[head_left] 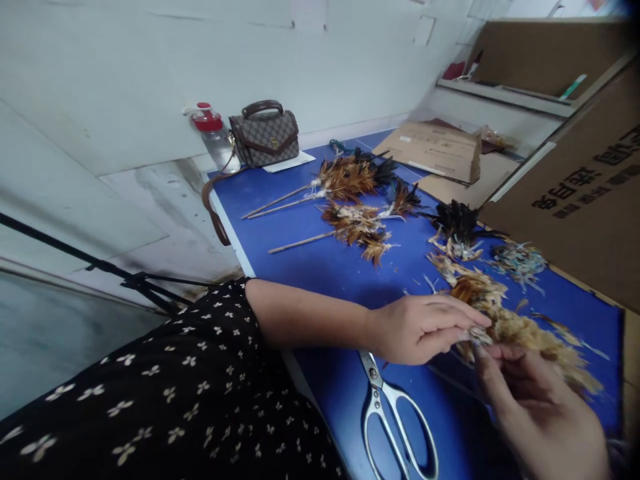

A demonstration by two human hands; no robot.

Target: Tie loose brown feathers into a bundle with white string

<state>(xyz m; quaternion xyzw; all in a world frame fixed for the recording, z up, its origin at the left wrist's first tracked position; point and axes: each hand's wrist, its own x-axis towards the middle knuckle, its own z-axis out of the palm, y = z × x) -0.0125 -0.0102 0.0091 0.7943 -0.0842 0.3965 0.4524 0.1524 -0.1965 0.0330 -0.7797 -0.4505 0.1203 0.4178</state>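
- Two hands meet over the blue tabletop (300, 267) at a small pale tuft (479, 335), the left hand (423, 327) pinching it, the right hand's (545, 407) grip pinching its near side
- I judge the step is working this tuft; continuing calls for a light, steady pinch
- Just beyond, I see fluffy tan feathers (530, 337)
- Nearby, smooth metal scissors (376, 383) with looped handles
- Farther out, glossy brown feather bunches (350, 179) on slim sticks (300, 243)

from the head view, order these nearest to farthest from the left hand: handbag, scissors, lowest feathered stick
1. scissors, just below the left hand
2. lowest feathered stick, farther up the blue table
3. handbag, at the far edge by the wall
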